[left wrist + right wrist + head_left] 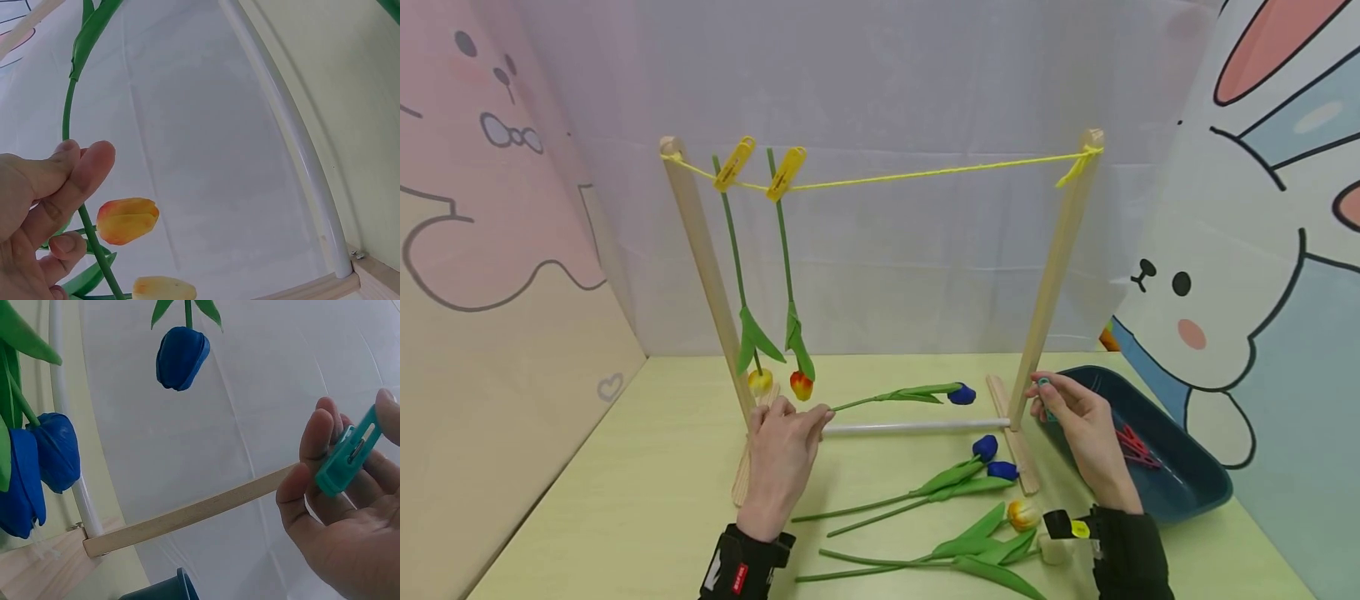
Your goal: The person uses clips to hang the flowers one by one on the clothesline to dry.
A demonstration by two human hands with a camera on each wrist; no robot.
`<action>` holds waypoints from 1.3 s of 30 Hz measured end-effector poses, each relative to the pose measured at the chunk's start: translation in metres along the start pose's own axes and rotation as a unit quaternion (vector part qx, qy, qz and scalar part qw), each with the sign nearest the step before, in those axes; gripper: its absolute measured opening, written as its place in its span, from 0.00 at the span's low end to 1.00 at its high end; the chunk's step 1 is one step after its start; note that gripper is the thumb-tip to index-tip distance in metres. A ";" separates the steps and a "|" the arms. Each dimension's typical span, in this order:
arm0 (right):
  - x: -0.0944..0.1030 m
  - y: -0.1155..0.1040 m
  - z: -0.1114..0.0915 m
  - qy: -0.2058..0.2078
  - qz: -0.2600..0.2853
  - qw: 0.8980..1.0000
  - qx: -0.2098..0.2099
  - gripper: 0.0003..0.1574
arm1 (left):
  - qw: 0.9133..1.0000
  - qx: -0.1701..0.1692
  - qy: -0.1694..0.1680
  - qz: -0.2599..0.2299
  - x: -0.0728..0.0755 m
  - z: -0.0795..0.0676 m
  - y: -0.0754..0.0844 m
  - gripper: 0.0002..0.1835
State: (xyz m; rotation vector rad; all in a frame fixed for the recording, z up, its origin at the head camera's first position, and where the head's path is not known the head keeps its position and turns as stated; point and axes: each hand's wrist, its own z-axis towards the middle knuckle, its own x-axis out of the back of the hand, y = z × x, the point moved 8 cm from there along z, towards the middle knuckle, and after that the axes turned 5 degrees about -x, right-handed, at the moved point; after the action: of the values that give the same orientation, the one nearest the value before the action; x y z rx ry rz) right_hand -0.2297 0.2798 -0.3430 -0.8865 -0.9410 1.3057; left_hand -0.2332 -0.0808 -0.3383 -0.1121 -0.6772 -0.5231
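Note:
My left hand (784, 454) pinches the green stem of a blue tulip (961, 394) between thumb and forefinger. The flower points right, above the white crossbar (917, 428) of a wooden frame. In the right wrist view, my right hand (350, 494) holds a teal clothespin (349, 456) between thumb and fingers, close to the right post (1060, 275). A yellow string (925, 172) runs between the posts. Two yellow clothespins (786, 173) on it hold a yellow tulip (760, 382) and an orange-red tulip (801, 385), both hanging head down near the left post (703, 258).
Two blue tulips (985, 448) lie on the table (602, 500) before the frame. Nearer are other tulips, one with a yellow-orange head (1023, 515). A dark blue basin (1213, 492) with red clothespins (1138, 447) stands at right, beside the right post's foot.

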 end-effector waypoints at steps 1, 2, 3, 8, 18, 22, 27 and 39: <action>0.000 0.000 0.000 0.000 -0.002 1.000 -0.001 0.18 | 1.000 0.002 0.006 -0.001 0.001 0.000 0.000 0.02; 0.000 0.000 0.000 -0.001 -0.003 1.000 -0.001 0.18 | 1.000 0.004 0.012 -0.002 0.002 0.000 -0.001 0.02; 0.000 0.000 0.000 -0.001 -0.004 1.000 -0.002 0.18 | 1.000 0.006 0.017 -0.005 0.003 0.001 -0.001 0.02; 0.000 0.001 0.001 -0.001 -0.009 1.000 -0.004 0.18 | 0.999 0.007 0.039 -0.030 0.007 0.002 -0.001 0.02; 0.000 0.002 0.002 -0.007 -0.011 1.000 0.000 0.18 | 0.995 0.021 0.072 -0.071 0.013 0.004 -0.005 0.06; -0.001 0.002 0.001 -0.010 -0.012 1.000 -0.001 0.17 | 0.991 0.038 0.081 -0.095 0.013 0.005 -0.007 0.08; -0.001 0.003 0.001 -0.011 -0.013 1.000 -0.002 0.17 | 0.985 0.053 0.095 -0.136 0.015 0.007 -0.008 0.08; -0.002 0.002 0.000 -0.014 -0.010 1.000 -0.005 0.18 | 0.956 0.063 0.119 -0.259 0.020 0.005 -0.011 0.14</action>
State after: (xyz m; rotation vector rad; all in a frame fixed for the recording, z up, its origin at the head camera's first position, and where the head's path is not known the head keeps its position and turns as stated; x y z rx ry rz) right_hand -0.2304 0.2779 -0.3455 -0.8668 -0.9774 1.3007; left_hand -0.2284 -0.0974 -0.3223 0.2543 -0.4985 -0.9778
